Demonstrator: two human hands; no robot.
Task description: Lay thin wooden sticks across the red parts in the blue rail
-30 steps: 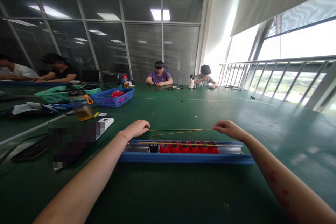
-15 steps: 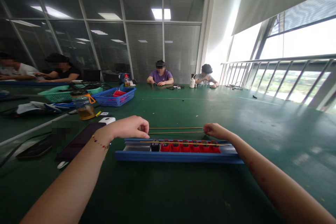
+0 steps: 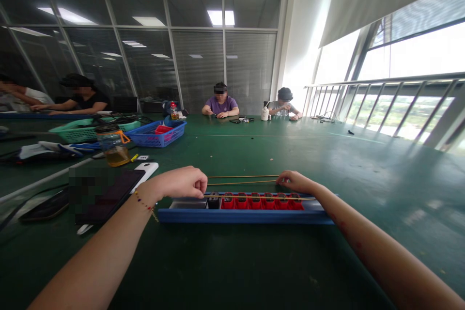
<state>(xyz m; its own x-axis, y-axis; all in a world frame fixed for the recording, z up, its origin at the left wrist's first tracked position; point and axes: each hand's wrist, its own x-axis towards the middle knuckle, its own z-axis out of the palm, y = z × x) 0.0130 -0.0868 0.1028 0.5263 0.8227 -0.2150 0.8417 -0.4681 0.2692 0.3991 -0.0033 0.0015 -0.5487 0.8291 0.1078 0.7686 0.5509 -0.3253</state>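
A blue channel-shaped tray lies crosswise before me, holding a row of red blocks with dark tops and one black block at their left. Along its length runs a thin wooden stick. My left hand is closed, its fingertips at that stick's left end, which they cover. Behind the tray two more thin sticks stretch side by side. My right hand has bent fingers at their right ends; the exact grip is partly hidden.
Left of my arm lie a dark tablet, a white device and a phone. Beyond them stand a jar of amber liquid, a blue basket and a green basket. Several people sit at the far tables.
My left hand has come down onto the front stick's left end. My right hand has shifted slightly left, its fingers less tightly curled.
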